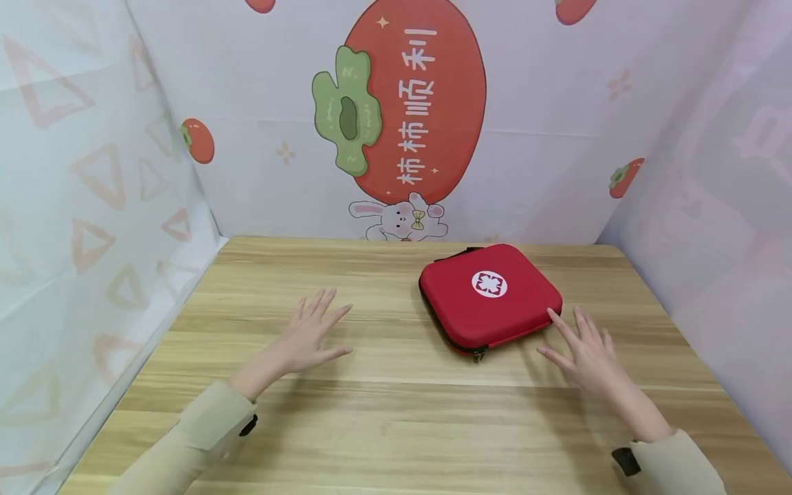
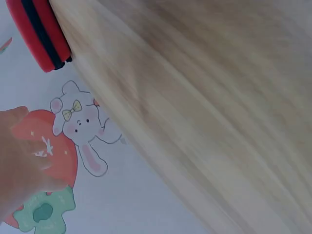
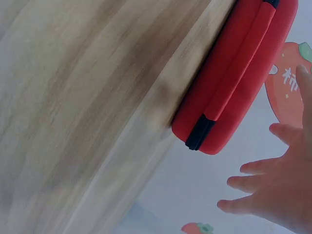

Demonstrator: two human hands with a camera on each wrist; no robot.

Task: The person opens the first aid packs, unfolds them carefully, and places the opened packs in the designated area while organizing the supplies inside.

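A red zippered first-aid case (image 1: 495,309) with a white round emblem lies closed on the wooden table, right of the middle. Its black zip and a metal zip pull (image 1: 479,355) show at the near corner. My left hand (image 1: 309,337) hovers over the table left of the case, fingers spread, holding nothing. Near the case's right front corner my right hand (image 1: 588,354) is held with fingers spread; its index fingertip overlaps the corner in the head view, but the right wrist view shows a gap between the hand (image 3: 278,180) and the case (image 3: 234,78).
The wooden table (image 1: 371,426) has white cloth walls on its left, back and right. On the back cloth (image 1: 532,172) are printed a large persimmon, a rabbit and characters. A black strap (image 1: 468,251) sticks out behind the case. Both forearms wear beige sleeves (image 1: 185,440).
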